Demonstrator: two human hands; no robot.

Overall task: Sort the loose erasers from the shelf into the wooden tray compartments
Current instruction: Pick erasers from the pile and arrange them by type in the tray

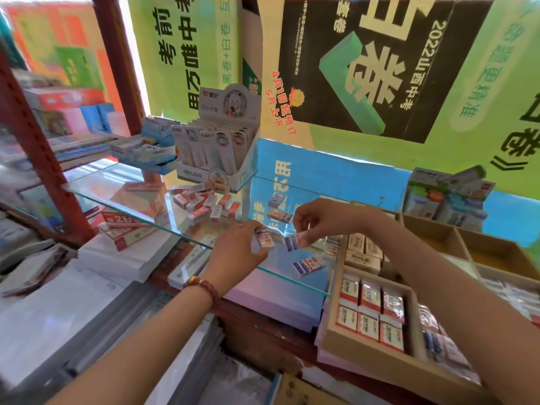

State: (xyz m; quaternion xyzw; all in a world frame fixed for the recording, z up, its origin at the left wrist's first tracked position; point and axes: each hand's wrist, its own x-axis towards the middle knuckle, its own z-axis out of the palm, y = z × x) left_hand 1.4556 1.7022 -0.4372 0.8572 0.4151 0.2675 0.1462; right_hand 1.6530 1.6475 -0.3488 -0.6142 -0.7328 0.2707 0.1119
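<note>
— So, from the head camera, what are the hands doing?

— Both are raised just left of the light wooden compartment tray (371,362). The left hand (239,247), fingers curled, grips a small red-and-white wrapped eraser (264,238). The right hand (318,220) pinches a small blue-and-white wrapped eraser (292,243) between thumb and fingertips. The two erasers are near each other but apart.

— And the loose ones?

— A pile of small red-and-white erasers (204,204) lies on the clear glass shelf (163,226), well to the left of the tray and farther back. One flat blue, red and white eraser (308,265) lies alone on the glass, just beside the tray's left wall.

— What sits in the tray?

— Its nearest left compartment holds rows of red-and-white packaged erasers (368,317). The compartment behind that holds tan-wrapped blocks (362,251).

— Anything else?

— A white cardboard display box (219,159) stands behind the pile, far left of the tray, and a red bead bracelet (204,285) circles the left wrist.
</note>
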